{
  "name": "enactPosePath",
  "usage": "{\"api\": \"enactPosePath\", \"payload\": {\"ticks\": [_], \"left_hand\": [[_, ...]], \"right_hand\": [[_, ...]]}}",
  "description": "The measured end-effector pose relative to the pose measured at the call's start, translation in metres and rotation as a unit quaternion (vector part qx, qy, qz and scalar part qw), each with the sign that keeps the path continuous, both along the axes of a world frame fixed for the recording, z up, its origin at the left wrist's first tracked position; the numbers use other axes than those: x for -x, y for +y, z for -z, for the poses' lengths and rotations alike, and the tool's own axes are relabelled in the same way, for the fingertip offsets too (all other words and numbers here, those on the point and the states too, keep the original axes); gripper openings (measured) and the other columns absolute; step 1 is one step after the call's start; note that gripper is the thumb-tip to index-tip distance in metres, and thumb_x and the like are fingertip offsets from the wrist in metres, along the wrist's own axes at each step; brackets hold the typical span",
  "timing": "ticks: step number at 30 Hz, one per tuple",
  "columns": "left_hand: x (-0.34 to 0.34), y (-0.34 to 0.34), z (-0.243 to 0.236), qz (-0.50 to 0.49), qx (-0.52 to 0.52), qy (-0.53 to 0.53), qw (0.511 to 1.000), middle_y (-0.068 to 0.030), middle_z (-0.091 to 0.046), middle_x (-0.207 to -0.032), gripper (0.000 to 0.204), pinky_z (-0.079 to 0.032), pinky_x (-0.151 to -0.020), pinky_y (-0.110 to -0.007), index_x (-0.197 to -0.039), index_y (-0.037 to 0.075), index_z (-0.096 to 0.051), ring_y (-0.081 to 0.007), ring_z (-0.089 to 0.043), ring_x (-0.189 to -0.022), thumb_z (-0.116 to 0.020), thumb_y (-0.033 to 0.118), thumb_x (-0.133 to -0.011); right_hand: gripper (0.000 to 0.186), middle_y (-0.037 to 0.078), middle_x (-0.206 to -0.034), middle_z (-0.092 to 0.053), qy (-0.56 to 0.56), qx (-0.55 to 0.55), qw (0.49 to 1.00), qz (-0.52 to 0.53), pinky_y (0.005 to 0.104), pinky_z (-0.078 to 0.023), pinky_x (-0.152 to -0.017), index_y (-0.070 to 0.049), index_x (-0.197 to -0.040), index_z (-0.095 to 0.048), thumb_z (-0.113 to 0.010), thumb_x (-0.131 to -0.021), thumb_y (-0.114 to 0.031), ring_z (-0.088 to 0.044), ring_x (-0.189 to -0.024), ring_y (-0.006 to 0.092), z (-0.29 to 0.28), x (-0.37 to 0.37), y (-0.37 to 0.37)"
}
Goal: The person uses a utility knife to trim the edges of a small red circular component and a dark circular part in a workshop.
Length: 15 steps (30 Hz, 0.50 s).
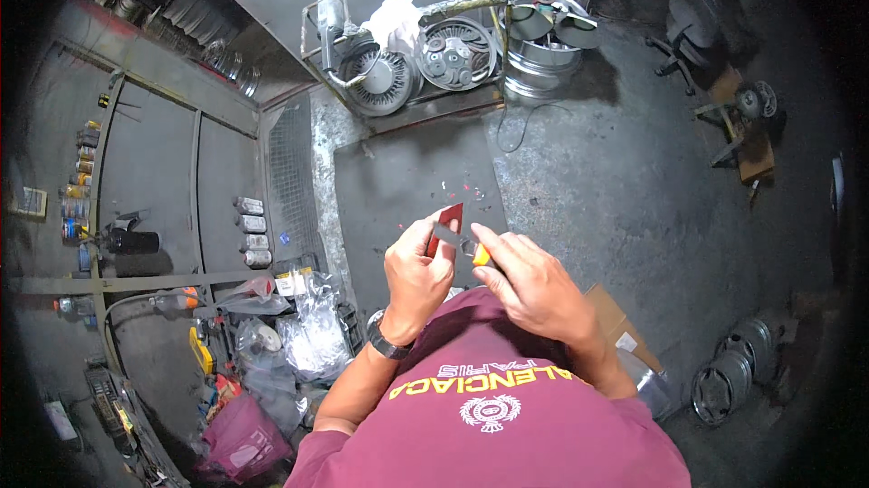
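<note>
My left hand (421, 280) is closed on a thin, flat red piece (457, 211) with a pointed upper corner. My right hand (539, 287) grips a knife with a yellow handle (482, 256). Its dull grey blade (446, 235) reaches left over the red piece and lies against it or just above it; I cannot tell which. Both hands are close together in front of my chest. Small red and pale scraps (466, 189) lie on the dark mat (407, 162) beyond them.
A metal frame (462, 6) at the far side holds a power tool (330, 22), a white cloth (395, 24) and round discs (457, 53). Wheel rims (541, 67) are stacked beside it. Bottles (255, 242) and plastic bags (312, 334) are at left. A cardboard box (620, 325) stands right.
</note>
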<state>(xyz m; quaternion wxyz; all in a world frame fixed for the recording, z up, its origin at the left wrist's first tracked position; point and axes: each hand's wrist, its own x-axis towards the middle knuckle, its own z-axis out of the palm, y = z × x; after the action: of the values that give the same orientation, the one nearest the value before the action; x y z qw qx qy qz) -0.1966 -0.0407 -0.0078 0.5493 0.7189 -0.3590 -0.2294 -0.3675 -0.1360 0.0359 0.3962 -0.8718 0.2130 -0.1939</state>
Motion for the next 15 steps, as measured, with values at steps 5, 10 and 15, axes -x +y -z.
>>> {"api": "enactPosePath", "payload": {"ticks": [5, 10, 15], "left_hand": [[-0.005, 0.001, -0.003, 0.014, -0.015, -0.176, 0.984, -0.014, -0.074, -0.092, 0.031, -0.055, -0.07, -0.037, -0.117, 0.003, -0.079, -0.0274, -0.07, -0.075, -0.07, -0.002, -0.088], [-0.004, 0.001, -0.006, 0.018, -0.031, -0.21, 0.977, -0.0139, -0.072, -0.09, 0.016, -0.053, -0.068, -0.036, -0.11, -0.001, -0.077, -0.0251, -0.069, -0.075, -0.073, 0.002, -0.095], [-0.003, 0.001, -0.014, 0.02, -0.004, -0.25, 0.968, -0.0136, -0.072, -0.09, 0.014, -0.053, -0.07, -0.038, -0.109, -0.001, -0.076, -0.0279, -0.069, -0.078, -0.073, 0.002, -0.095]], "right_hand": [[0.038, 0.014, -0.109, -0.071, 0.042, 0.034, 0.997, 0.05, 0.0474, -0.055, -0.088, -0.003, -0.134, -0.062, -0.071, -0.103, -0.023, -0.069, -0.102, 0.0349, -0.005, -0.001, 0.008], [0.037, 0.012, -0.108, -0.072, 0.031, 0.09, 0.994, 0.061, 0.0472, -0.055, -0.088, -0.004, -0.133, -0.064, -0.072, -0.102, -0.024, -0.07, -0.1, 0.0325, 0.0, 0.0, 0.007], [0.035, 0.01, -0.108, -0.072, 0.031, 0.116, 0.989, 0.085, 0.0449, -0.056, -0.087, -0.006, -0.131, -0.067, -0.072, -0.102, -0.024, -0.071, -0.1, 0.0306, 0.0, -0.001, 0.004]]}}
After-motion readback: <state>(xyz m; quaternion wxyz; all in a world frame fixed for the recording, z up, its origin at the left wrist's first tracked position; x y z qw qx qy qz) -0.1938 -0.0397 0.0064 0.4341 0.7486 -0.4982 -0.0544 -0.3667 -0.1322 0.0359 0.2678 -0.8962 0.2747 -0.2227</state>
